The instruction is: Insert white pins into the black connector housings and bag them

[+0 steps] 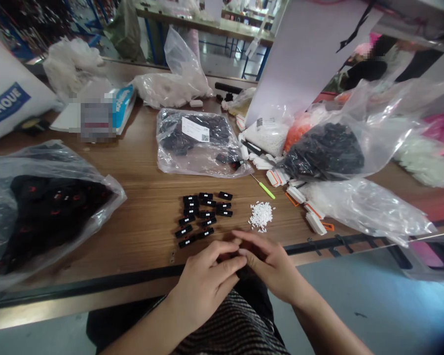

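Observation:
My left hand and my right hand meet at the table's front edge, fingers curled together around a small dark part that is mostly hidden. Just beyond my fingers, several small black rectangular parts with white inserts lie in rough rows on the wooden table. To their right sits a small heap of tiny white pieces. A thin tool with a green handle lies behind that heap.
A clear bag of black parts lies at the left, another bag with a label at centre back. Bags of black, white and orange parts crowd the right, with loose white-and-orange pieces. A person sits far back right.

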Demonstrator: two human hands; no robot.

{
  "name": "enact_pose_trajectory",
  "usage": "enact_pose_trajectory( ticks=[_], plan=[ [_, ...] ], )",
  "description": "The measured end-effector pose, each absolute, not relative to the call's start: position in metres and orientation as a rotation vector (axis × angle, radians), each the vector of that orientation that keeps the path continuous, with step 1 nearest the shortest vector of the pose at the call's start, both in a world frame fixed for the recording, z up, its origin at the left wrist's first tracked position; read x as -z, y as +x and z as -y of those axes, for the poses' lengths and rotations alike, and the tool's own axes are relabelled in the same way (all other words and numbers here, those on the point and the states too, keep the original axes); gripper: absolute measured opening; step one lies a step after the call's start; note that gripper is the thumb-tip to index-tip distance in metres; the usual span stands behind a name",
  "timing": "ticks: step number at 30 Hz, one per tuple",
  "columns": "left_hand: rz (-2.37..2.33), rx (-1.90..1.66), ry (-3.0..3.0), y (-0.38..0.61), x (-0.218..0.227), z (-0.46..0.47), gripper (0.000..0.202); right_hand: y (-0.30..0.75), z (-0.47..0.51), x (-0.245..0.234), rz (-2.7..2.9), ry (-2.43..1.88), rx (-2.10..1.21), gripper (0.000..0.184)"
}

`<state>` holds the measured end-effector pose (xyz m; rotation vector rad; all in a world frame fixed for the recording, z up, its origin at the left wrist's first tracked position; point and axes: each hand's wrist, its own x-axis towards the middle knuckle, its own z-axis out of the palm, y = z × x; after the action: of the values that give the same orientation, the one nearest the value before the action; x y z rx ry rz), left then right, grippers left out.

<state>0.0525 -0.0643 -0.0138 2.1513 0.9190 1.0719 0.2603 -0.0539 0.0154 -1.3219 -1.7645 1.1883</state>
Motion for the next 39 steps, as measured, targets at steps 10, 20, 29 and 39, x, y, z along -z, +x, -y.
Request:
enact_pose_trajectory(
  ticks=[10, 20, 29, 39],
  plan=[
    [-1.177, -0.788, 2.363, 0.066, 0.015, 0.057, 0.028, 0.346, -0.013, -0.003, 1.806, -2.005, -0.317, 0.021],
    [-1.161, -0.796, 2.323, 0.066, 0.011, 0.055, 0.024, 0.351, 0.0, -0.003, 2.146, -1.767, -0.007, 0.024],
    [-1.16, -0.866, 2.239, 0.064, 0.011, 0.056, 0.015, 0.363, -0.005, 0.002, 1.792, -1.92, -0.468, 0.023],
    [-1.173, -0.899, 2.148, 0.064, 0.011, 0.056, 0.012, 0.341, 0.009, -0.008, 1.828, -1.857, -0.522, 0.018]
  ],
)
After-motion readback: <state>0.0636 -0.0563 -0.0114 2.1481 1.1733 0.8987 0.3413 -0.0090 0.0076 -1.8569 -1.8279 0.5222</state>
